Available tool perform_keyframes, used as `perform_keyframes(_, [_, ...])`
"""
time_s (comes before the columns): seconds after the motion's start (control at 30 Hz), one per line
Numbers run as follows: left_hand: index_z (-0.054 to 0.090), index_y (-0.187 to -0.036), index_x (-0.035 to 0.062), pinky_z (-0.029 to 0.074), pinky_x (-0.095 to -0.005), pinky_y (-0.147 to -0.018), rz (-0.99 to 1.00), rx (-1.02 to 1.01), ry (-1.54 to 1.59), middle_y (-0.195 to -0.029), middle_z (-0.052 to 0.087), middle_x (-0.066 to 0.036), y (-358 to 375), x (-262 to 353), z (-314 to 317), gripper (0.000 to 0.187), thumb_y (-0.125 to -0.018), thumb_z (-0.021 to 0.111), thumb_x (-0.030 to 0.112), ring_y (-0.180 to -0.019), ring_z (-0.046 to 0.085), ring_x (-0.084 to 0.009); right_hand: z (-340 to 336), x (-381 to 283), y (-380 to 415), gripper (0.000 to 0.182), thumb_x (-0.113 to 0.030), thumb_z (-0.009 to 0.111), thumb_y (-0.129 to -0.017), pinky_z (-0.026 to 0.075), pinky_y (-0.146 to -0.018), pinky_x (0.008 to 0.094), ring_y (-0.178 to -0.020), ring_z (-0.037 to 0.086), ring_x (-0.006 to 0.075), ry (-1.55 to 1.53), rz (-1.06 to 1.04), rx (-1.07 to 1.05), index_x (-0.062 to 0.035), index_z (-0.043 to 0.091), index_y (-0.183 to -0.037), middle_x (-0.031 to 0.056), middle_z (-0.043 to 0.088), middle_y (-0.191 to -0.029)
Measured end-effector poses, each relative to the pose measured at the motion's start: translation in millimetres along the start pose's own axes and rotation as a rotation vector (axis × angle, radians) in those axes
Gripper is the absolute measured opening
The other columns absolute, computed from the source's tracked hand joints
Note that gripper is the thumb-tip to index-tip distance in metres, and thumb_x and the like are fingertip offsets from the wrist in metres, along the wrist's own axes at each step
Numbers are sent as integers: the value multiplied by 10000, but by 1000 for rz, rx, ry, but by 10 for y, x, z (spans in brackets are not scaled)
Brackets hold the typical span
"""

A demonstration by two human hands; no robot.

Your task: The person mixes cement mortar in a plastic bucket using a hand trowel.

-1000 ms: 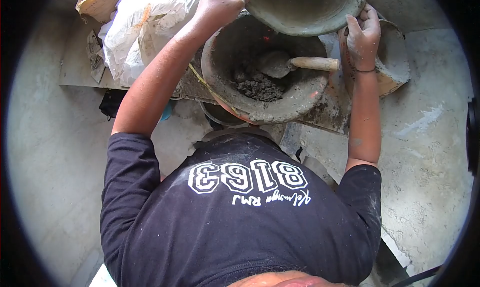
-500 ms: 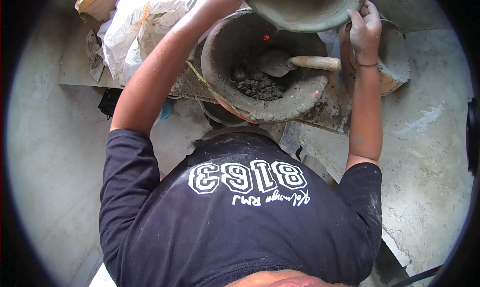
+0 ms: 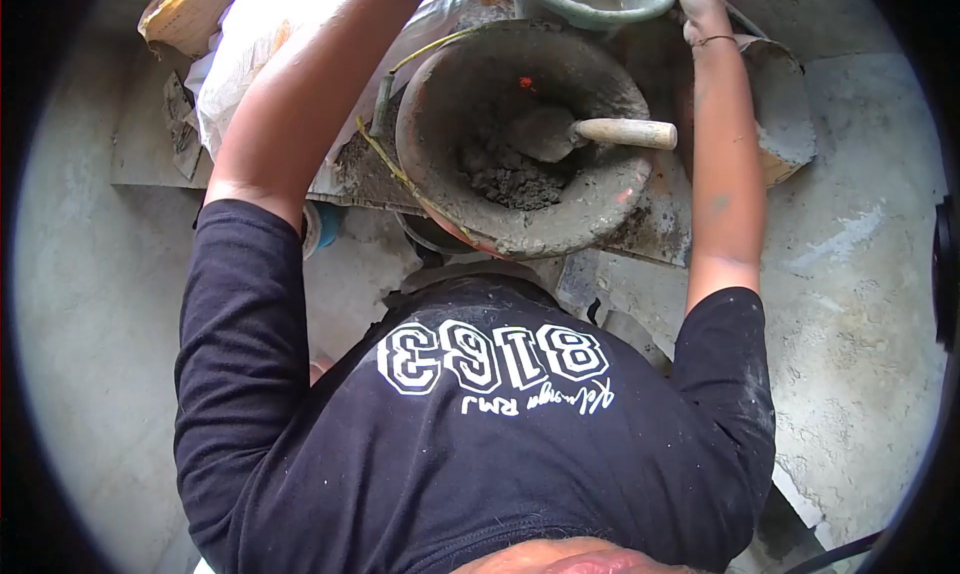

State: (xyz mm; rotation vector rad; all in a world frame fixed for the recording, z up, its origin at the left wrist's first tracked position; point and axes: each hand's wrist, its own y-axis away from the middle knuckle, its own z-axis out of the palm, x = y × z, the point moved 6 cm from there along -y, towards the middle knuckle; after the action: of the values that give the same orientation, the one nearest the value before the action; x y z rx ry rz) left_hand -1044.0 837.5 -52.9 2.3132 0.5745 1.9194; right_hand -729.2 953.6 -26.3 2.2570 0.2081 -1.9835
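At the upper edge, the right hand (image 3: 700, 6), arm extended, pinches a bowl (image 3: 600, 18) by its rim; the left hand, out of frame, cannot be assessed; the basin (image 3: 425, 114) nearer the torso contains dark mix (image 3: 518, 186) and a trowel (image 3: 625, 132).

- The trowel handle (image 3: 628, 133) is showing matt wood.
- The dark mix (image 3: 515, 184) is looking coarse and crumbly.
- The basin (image 3: 560, 224) is wearing a rough, dull crust.
- The black shirt (image 3: 480, 464) is showing matt cloth.
- The white sack (image 3: 233, 94) is looking like creased plastic.
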Motion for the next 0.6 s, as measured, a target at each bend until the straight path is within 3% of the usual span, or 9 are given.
perform_keyframes(0.07, [693,-759,27,502,-314,-560,104,-89,-279,-710,627,-78,-190,-118,48,108,-832,707,106,-656,588,-183,-36,262,-223,110,-77,553,-751,419,-568,308,-590,524,149,32,22,-3,-45,623,-673,25,556,-637])
perform_keyframes(0.13, [701,-752,13,479,-315,-525,7,-102,-106,-715,640,-88,-460,-439,111,96,-821,691,78,-611,591,-193,-158,760,-544,172,-142,596,-831,497,-693,305,-791,609,170,162,269,-66,-17,631,-943,56,642,-863])
perform_keyframes(0.2, [702,-755,8,473,-316,-514,-14,-126,-228,-722,648,-94,-589,-616,156,90,-816,685,70,-595,595,-199,-63,740,-362,128,-178,608,-799,490,-655,337,-748,603,190,247,306,-76,-69,636,-862,54,628,-804])
perform_keyframes(0.3, [711,-779,-7,474,-323,-498,-86,-166,212,-752,670,-122,-772,-854,202,91,-807,678,74,-570,606,-211,84,532,160,211,-211,629,-812,503,-749,360,-845,632,223,273,350,-119,-38,649,-931,89,659,-882])
perform_keyframes(0.37, [701,-911,-33,508,-334,-570,-147,-80,-160,-795,677,-155,-242,-590,251,172,-798,688,96,-665,646,-223,52,514,412,288,-249,650,-821,505,-807,370,-905,642,239,309,384,-157,-9,657,-979,113,675,-930])
perform_keyframes(0.47, [662,-1058,-42,533,-348,-667,117,200,-339,-853,683,-168,460,-175,196,320,-787,709,123,-777,667,-233,22,-120,948,534,-435,691,-802,477,-921,384,-1014,627,308,924,-402,-10,-4,658,-1114,201,671,-1038])
perform_keyframes(0.5, [624,-1117,-41,536,-354,-750,398,414,-315,-874,678,-158,765,-127,177,401,-772,725,138,-867,664,-242,87,-391,1300,563,-496,679,-790,476,-933,397,-1016,620,347,982,-600,-26,-47,678,-1129,220,667,-1052])
perform_keyframes(0.57, [660,-1016,-42,545,-351,-687,361,333,69,-814,671,-146,1259,-13,190,287,-779,687,118,-752,661,-232,371,-748,1902,522,-501,706,-760,477,-930,403,-1006,628,334,1009,-527,-496,-74,717,-1061,185,674,-1049])
perform_keyframes(0.6, [608,-1111,-43,527,-353,-803,477,337,-104,-988,638,-154,1456,-58,168,346,-813,682,117,-900,641,-245,442,-729,2096,484,-489,717,-748,481,-906,405,-997,633,319,1155,-550,-582,-78,729,-1004,169,679,-1028])
